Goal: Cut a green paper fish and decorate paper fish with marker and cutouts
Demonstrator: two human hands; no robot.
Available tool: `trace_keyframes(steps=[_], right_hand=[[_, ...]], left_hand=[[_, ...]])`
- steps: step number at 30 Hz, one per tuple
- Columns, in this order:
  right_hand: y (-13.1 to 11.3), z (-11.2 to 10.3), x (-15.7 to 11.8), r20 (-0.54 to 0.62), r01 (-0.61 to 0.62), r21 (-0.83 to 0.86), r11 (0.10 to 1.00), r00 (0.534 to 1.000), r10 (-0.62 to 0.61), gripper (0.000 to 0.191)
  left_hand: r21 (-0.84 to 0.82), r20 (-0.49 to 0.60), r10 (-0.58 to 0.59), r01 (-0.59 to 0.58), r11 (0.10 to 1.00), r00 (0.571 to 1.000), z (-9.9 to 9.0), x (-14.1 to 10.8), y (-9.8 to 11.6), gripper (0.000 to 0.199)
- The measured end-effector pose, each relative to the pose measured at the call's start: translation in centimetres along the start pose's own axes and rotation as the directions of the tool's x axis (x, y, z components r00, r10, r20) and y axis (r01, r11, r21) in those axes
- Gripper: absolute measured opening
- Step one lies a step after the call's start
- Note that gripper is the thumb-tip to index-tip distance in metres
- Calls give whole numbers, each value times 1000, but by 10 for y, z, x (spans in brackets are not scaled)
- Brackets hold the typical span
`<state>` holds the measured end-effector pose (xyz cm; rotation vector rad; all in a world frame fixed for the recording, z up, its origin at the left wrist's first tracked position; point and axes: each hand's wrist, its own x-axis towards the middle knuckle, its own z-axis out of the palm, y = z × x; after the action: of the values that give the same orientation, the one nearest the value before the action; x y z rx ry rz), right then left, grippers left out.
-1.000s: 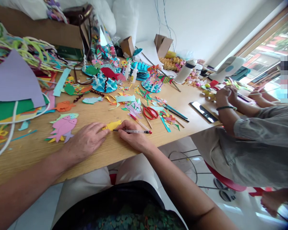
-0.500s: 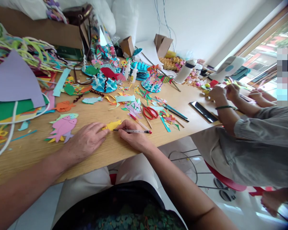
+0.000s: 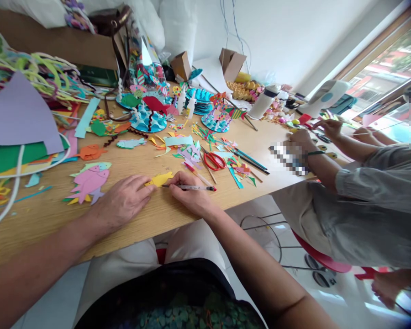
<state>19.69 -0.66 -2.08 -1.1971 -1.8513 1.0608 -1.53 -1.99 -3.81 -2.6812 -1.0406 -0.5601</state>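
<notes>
A yellow paper fish (image 3: 158, 179) lies flat on the wooden table between my hands. My left hand (image 3: 126, 200) rests on the tabletop, fingers stretched out, their tips touching the fish's left end. In a closed grip, my right hand (image 3: 189, 192) holds a pen (image 3: 198, 188) with a clear barrel and a red end. The pen's tip is at the fish's lower edge; whether it touches the paper I cannot tell. To the left is a small pile of cut paper fish (image 3: 91, 182), a pink one on top. Red-handled scissors (image 3: 214, 161) lie beyond my right hand.
Paper scraps (image 3: 241, 168) and brushes (image 3: 246, 157) spread across the table. Behind them stand blue decorated fish stands (image 3: 148, 122) and white glue bottles (image 3: 191, 106). A purple sheet (image 3: 20, 116) and a white cable (image 3: 18, 183) are at left. A co-worker's hands (image 3: 303, 139) are at right.
My hands, the pen and the yellow fish look the same. At right, one of the co-worker's hands has lifted and moved apart from the other.
</notes>
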Motion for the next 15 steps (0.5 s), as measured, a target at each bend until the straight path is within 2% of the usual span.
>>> trace_keyframes(steps=[9,15], right_hand=[[-2,1,0,31,-7,19,1000,1000,7,3],[-2,0,0,-4,3,-23,1000,1000,-3,3]], left_hand=[[-27,37,-24,25,999,999,0,0,-1,36],[-62,53,-56,59,996,997,0,0,-1,37]])
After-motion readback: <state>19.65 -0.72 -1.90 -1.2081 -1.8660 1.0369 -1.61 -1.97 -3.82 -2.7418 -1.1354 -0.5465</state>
